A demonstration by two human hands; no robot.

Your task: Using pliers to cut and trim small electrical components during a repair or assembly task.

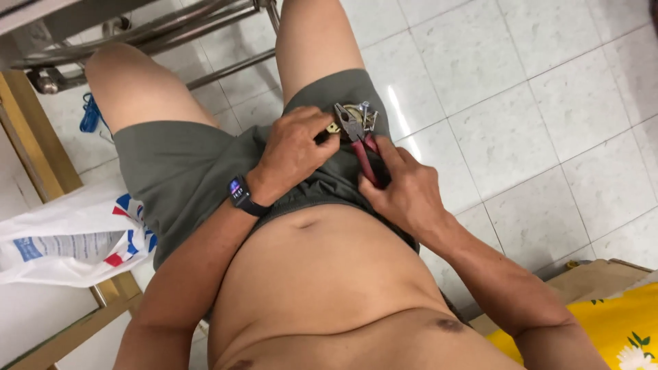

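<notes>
Red-handled steel pliers [359,140] are held over the right thigh, on the grey-green shorts [185,171], with the dark jaws pointed away from the body. The red handles are gripped by the right hand [401,188], fingers closed around them. Just beyond the plier jaws, a small brass-coloured metal fitting [351,109] with a few silvery screws [369,113] is seen resting on the shorts, touching the plier tips; its exact shape cannot be told. The left hand [295,151] is curled over the near edge of that fitting, fingers bent and pressed down on it, and a black smartwatch [241,193] is worn on its wrist. Pale tiled floor [534,89] is seen beneath the legs. A metal frame of tubes [171,38] is seen ahead, a white plastic bag [62,247] on the left, and yellow flowered cloth [617,329] at the lower right
</notes>
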